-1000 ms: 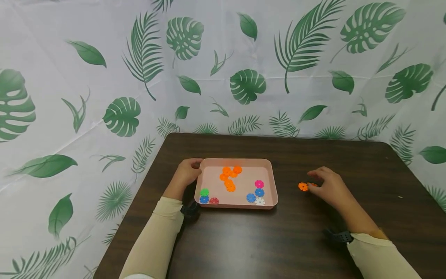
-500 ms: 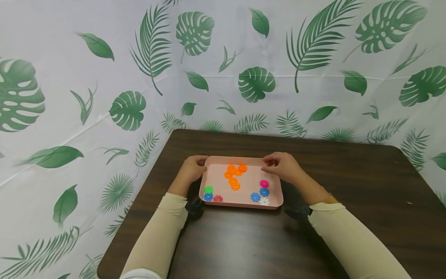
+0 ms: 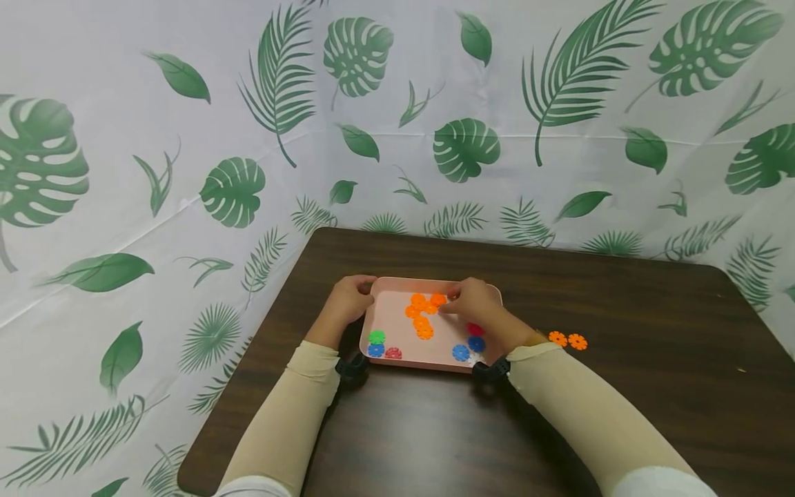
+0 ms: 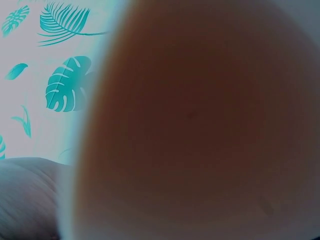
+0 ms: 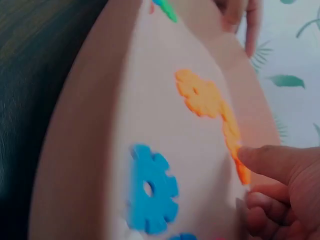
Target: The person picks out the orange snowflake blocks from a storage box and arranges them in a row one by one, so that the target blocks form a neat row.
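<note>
A shallow pink tray (image 3: 397,359) rests on the dark table. My left hand (image 3: 348,301) holds its rim at the back left corner, thumb to the near side. Inside, toward the back middle, lies a cluster of several orange flower-shaped discs (image 3: 419,301), some overlapping. My right hand (image 3: 478,308) reaches over the tray's right side and pinches an orange disc (image 5: 243,172) at the cluster's right end, its thumb against the disc and the other fingers curled below. In the left wrist view a dark blur covers most of the picture.
On the tray's left front are a green disc (image 3: 377,337), a blue disc (image 3: 375,351) and a red disc (image 3: 394,353). Its right front has blue discs (image 5: 152,190), a pink and a white one. Two orange discs (image 3: 568,341) lie on the table (image 3: 646,386) to the right.
My right hand has left the orange discs on the table, moving left into the tray to the orange cluster. My left hand stays at the rim. The head view has shifted slightly.
</note>
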The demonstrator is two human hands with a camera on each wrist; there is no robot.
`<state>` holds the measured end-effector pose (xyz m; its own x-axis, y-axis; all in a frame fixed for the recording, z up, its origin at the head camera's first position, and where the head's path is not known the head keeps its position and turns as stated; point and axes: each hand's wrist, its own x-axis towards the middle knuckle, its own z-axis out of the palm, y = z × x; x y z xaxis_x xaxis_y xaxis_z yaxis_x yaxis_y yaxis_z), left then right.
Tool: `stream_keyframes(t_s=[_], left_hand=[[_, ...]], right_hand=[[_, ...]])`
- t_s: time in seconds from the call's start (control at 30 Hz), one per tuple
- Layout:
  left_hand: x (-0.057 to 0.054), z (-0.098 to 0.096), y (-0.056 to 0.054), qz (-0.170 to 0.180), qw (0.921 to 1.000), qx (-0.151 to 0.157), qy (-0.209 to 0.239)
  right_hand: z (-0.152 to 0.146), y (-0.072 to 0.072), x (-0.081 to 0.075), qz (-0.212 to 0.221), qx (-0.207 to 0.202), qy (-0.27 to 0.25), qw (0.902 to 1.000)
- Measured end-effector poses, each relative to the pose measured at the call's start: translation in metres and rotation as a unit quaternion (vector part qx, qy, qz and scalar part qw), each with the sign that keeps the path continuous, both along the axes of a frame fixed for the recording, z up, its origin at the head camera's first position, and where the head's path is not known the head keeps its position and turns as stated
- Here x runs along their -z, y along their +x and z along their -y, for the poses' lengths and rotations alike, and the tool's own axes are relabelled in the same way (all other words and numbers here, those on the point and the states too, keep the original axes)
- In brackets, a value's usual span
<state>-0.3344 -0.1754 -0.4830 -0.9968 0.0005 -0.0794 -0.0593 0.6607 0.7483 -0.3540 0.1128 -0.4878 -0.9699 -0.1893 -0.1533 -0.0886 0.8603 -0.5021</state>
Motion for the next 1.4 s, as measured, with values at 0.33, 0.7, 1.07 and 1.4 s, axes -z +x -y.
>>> stream_keyframes(t_s=[0.33,0.7,1.07,1.4], left_hand=[[0.000,-0.003,0.001,0.012,0.9999,-0.005,0.005],[-0.001,-0.005,0.001,0.010,0.9999,0.001,0.011],[0.002,-0.002,-0.002,-0.001,0.9999,0.006,0.013],[0.004,-0.004,-0.003,0.014,0.9998,-0.001,0.012]], right_hand=[[0.019,0.003,0.004,-0.005,0.035,-0.025,0.9991],[0.018,0.002,0.009,-0.013,0.045,-0.074,0.9962],[-0.001,0.011,-0.009,-0.040,0.042,-0.129,0.9899],[-0.059,0.028,-0.030,-0.096,0.042,-0.156,0.9822]])
